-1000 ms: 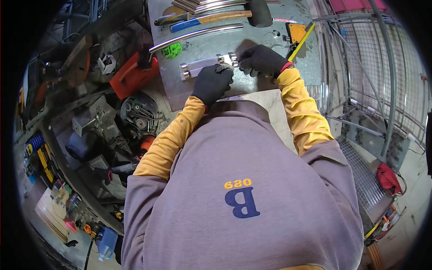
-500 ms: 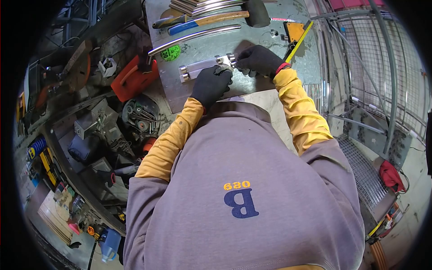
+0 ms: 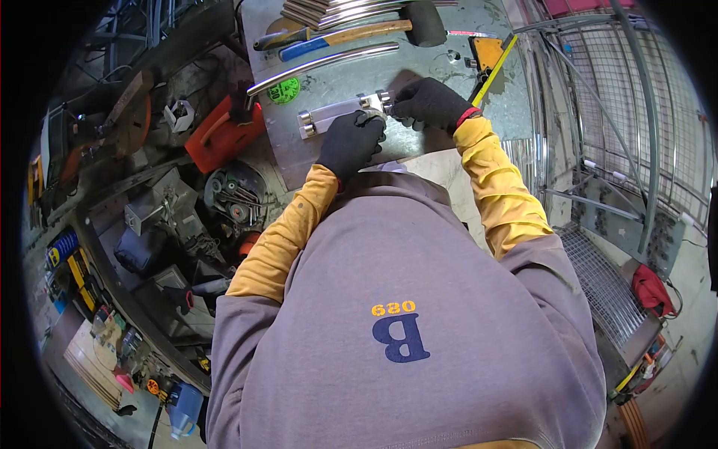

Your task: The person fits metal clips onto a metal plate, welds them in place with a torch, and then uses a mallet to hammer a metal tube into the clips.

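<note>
A shiny metal assembly [image 3: 329, 114], a flat bar with short round fittings at its ends, lies on the grey metal tabletop [image 3: 314, 159]. My left hand [image 3: 352, 142], in a black glove, is closed on the near side of its right end. From the right, my right hand [image 3: 432, 103], gloved in black with a red cuff, meets the same end with its fingers pinched together. Whatever sits between those right fingertips is too small and covered to name. Behind the assembly are a curved metal tube [image 3: 323, 66] and a green round label [image 3: 284, 90].
A black-headed mallet [image 3: 426, 24] and several metal strips lie at the back of the table. A yellow tape measure [image 3: 490, 56] is extended at the right. On the left, a red case [image 3: 224, 135] stands beside bins of tools. Wire mesh racks [image 3: 606, 90] rise at the right.
Both hands keep their places at the right end of the metal assembly. Only a very slight shift of the whole view shows.
</note>
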Motion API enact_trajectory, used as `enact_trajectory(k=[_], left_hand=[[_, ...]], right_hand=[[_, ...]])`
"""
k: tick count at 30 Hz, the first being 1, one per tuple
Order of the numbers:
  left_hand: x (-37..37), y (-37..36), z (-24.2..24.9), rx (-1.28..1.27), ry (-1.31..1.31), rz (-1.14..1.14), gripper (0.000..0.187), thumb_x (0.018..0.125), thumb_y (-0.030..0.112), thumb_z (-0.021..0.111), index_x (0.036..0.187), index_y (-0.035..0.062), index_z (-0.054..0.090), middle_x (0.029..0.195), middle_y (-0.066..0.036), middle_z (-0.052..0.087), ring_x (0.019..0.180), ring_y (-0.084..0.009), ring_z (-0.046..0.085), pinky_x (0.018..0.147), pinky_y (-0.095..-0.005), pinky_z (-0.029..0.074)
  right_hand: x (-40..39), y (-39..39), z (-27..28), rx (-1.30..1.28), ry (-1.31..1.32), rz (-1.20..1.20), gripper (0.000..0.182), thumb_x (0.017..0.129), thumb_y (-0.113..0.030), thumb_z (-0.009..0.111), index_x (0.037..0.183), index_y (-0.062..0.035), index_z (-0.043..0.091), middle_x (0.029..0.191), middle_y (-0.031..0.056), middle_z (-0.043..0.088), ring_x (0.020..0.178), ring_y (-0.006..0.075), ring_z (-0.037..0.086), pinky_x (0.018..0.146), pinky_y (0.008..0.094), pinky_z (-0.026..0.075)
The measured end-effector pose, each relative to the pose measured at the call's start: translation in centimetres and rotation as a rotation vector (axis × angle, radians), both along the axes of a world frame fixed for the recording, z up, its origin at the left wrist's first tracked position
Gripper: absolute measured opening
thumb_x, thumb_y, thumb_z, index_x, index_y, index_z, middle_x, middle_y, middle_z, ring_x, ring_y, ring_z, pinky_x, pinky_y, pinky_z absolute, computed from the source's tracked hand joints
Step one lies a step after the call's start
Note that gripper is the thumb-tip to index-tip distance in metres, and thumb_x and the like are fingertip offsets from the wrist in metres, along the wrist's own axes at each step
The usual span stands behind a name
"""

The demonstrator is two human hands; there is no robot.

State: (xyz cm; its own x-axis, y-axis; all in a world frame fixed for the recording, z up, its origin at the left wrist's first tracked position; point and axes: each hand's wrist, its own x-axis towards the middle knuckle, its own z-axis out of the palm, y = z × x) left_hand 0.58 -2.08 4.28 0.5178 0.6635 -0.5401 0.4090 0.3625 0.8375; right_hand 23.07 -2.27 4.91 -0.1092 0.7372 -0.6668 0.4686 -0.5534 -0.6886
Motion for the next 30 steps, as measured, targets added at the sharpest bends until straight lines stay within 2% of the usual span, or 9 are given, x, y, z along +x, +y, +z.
enact_trajectory(k=[5,13,20,22,23,25,26,28,30], left_hand=[[-0.8,-0.2,-3.4,0.422,-0.068,-0.179,0.024,0.103,0.019,0.054,0.099,0.0,0.069,0.089,-0.01,0.074,0.071,-0.0212,0.073,0.064,-0.0342,0.058],[-0.1,-0.1,-0.5,0.015,-0.001,-0.013,0.031,0.104,0.025,0.053,0.099,0.0002,0.071,0.087,-0.009,0.075,0.069,-0.0195,0.073,0.063,-0.0337,0.057],[-1.4,0.2,-2.0,0.023,-0.033,-0.058,0.03,0.103,0.027,0.056,0.1,0.0003,0.071,0.087,-0.01,0.075,0.071,-0.0207,0.073,0.065,-0.0343,0.057],[-3.5,0.6,-4.0,1.149,0.015,-0.503,0.026,0.102,0.025,0.06,0.105,0.0013,0.071,0.09,-0.011,0.075,0.077,-0.0199,0.074,0.068,-0.0335,0.057],[-4.7,0.7,-4.2,1.146,0.015,-0.504,0.026,0.102,0.025,0.06,0.105,0.0013,0.071,0.09,-0.011,0.075,0.077,-0.0199,0.074,0.068,-0.0335,0.057],[-7.3,0.5,-2.0,0.45,-0.21,-0.296,0.027,0.103,0.026,0.063,0.112,0.0011,0.071,0.095,-0.01,0.076,0.083,-0.018,0.073,0.071,-0.0322,0.058],[-8.5,0.3,-0.8,0.447,-0.209,-0.295,0.027,0.103,0.026,0.063,0.112,0.0011,0.071,0.095,-0.01,0.076,0.083,-0.018,0.073,0.071,-0.0322,0.058],[-11.0,-0.2,1.4,-0.188,-0.13,0.098,0.037,0.106,0.03,0.063,0.124,-0.0006,0.071,0.101,-0.01,0.076,0.084,-0.0165,0.071,0.074,-0.0311,0.058],[-13.6,-0.8,1.4,-0.203,-0.098,0.227,0.041,0.106,0.033,0.062,0.13,0.0007,0.069,0.105,-0.01,0.076,0.088,-0.0182,0.073,0.078,-0.0326,0.058]], right_hand=[[0.1,-0.1,-0.9,0.04,0.004,-0.019,0.02,0.091,-0.019,0.074,0.098,-0.0015,0.079,0.079,0.0044,0.073,0.066,0.0122,0.066,0.059,0.0285,0.054],[-0.4,0.0,-0.5,-0.009,0.002,-0.05,0.02,0.09,-0.019,0.074,0.097,-0.0008,0.078,0.078,0.0048,0.073,0.064,0.0129,0.065,0.058,0.0289,0.054],[-0.6,-0.1,-0.8,0.019,-0.019,-0.08,0.024,0.089,-0.025,0.076,0.091,-0.0012,0.079,0.072,0.0046,0.072,0.058,0.013,0.062,0.058,0.0303,0.051],[-0.7,-0.1,-1.0,0.023,-0.016,-0.098,0.024,0.089,-0.025,0.076,0.091,-0.0006,0.079,0.072,0.005,0.073,0.058,0.013,0.062,0.058,0.0303,0.051],[-0.7,-0.2,-1.1,0.027,-0.013,-0.118,0.024,0.089,-0.024,0.076,0.092,0.0,0.079,0.072,0.0054,0.073,0.059,0.013,0.063,0.058,0.0303,0.051],[-0.9,-0.2,-0.9,0.02,-0.015,-0.131,0.024,0.089,-0.024,0.076,0.091,0.0,0.079,0.072,0.0054,0.073,0.059,0.013,0.063,0.058,0.0301,0.051],[-1.0,-0.2,-0.8,0.016,-0.018,-0.143,0.023,0.089,-0.023,0.076,0.091,0.0001,0.079,0.072,0.0054,0.072,0.059,0.0131,0.063,0.058,0.0299,0.051],[-1.0,-0.2,-0.8,-0.006,0.001,-0.15,0.023,0.089,-0.022,0.076,0.091,-0.0002,0.079,0.072,0.0052,0.072,0.059,0.0131,0.063,0.058,0.0298,0.051],[-1.0,0.0,-0.7,-0.026,0.016,-0.154,0.022,0.089,-0.022,0.075,0.091,-0.0004,0.079,0.072,0.005,0.071,0.059,0.0132,0.063,0.058,0.0296,0.051]])
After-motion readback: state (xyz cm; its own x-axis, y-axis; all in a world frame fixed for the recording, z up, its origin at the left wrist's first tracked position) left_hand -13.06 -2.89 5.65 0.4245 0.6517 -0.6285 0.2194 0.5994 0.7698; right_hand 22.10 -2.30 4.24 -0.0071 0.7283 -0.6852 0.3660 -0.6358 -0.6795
